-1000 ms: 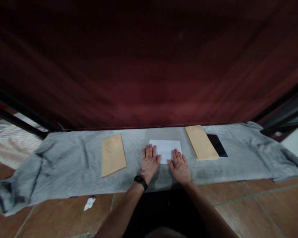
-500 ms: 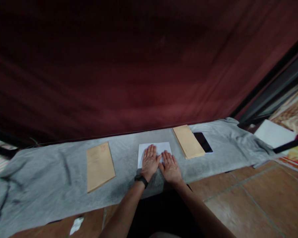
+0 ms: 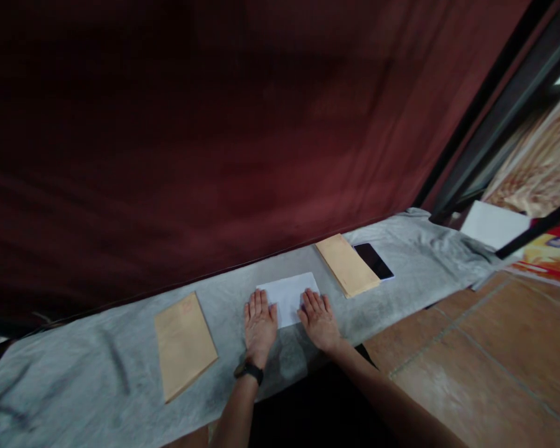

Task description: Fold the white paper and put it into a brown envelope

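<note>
While resting left hand (image 3: 260, 325) and right hand (image 3: 320, 322) flat, gripping nothing, at opposite ends of a white paper (image 3: 287, 300) on grey cloth (image 3: 233, 283), has a brown envelope (image 3: 185, 342) leftward, brown envelope stack (image 3: 348, 264) and phone (image 3: 374, 261) rightward.

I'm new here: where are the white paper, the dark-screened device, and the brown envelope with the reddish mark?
White paper (image 3: 288, 300): head view, bare middle of its upper face.
Dark-screened device (image 3: 375, 261): head view, middle of its screen.
Brown envelope (image 3: 185, 346): head view, middle of its upper face.
</note>
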{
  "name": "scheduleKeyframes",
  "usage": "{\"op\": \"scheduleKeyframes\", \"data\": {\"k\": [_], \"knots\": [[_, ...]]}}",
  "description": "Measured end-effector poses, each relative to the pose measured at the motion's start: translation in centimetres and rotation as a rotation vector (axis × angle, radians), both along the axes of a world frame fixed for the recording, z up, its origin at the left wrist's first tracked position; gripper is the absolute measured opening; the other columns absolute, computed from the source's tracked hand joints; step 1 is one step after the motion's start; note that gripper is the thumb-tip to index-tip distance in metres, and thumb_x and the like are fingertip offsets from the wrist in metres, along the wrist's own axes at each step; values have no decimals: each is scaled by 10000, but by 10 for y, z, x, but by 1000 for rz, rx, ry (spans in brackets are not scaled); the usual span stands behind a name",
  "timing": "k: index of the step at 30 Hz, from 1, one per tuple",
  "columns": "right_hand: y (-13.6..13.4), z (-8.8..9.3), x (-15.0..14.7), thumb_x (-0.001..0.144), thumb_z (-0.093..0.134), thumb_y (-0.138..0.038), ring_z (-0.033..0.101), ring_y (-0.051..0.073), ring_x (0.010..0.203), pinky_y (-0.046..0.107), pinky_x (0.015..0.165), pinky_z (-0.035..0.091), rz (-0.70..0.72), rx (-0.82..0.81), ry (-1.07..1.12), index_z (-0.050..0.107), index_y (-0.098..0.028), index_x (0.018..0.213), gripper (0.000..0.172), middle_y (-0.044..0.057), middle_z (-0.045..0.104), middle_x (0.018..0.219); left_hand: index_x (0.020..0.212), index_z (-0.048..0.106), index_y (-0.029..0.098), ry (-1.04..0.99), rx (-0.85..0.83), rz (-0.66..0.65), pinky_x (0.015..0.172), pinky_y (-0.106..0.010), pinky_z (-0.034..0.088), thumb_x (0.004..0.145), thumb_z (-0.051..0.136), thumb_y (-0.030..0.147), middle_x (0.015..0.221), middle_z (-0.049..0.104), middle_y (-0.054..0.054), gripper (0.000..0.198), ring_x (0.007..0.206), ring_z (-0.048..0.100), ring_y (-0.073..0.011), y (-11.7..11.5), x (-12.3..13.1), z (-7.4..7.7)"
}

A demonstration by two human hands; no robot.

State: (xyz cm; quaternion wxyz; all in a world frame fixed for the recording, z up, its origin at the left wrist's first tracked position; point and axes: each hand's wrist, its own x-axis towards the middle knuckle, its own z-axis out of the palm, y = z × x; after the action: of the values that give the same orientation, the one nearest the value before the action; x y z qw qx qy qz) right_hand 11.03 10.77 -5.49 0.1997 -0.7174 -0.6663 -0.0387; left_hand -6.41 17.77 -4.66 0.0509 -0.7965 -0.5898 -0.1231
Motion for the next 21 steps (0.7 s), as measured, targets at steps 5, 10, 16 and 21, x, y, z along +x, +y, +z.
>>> {"op": "scheduleKeyframes", "data": {"k": [5,10,16,21], "knots": [[30,11,-27,1050,310,-393,383,268,1438,482,1204,230,50,-7,39,417,-112,1500,541,132,409,1548,1519,354,57,-8,-15,-13,1218,-478,223,990,303,319,1580,358,-168,593,1490,287,-266,0,1,3],[54,7,-22,1049,342,-396,416,251,1418,444,1191,263,59,-39,46,456,-128,1476,517,111,438,1535,1510,370,52,18,1,-1,1219,-471,224,1000,297,337,1584,349,-169,589,1489,289,-269,0,0,4],[59,-4,24,1037,363,-408,402,264,1427,454,1183,258,-38,-4,-9,431,-102,1487,548,145,454,1521,1502,382,47,23,30,-5,1217,-471,229,1005,288,342,1572,372,-169,585,1489,289,-271,0,0,1],[57,-7,44,1032,357,-414,409,269,1422,456,1176,282,-91,25,-25,430,-95,1489,562,155,443,1527,1499,397,64,14,49,0,1221,-461,222,1004,287,349,1566,390,-158,582,1485,300,-265,0,0,2]]}}
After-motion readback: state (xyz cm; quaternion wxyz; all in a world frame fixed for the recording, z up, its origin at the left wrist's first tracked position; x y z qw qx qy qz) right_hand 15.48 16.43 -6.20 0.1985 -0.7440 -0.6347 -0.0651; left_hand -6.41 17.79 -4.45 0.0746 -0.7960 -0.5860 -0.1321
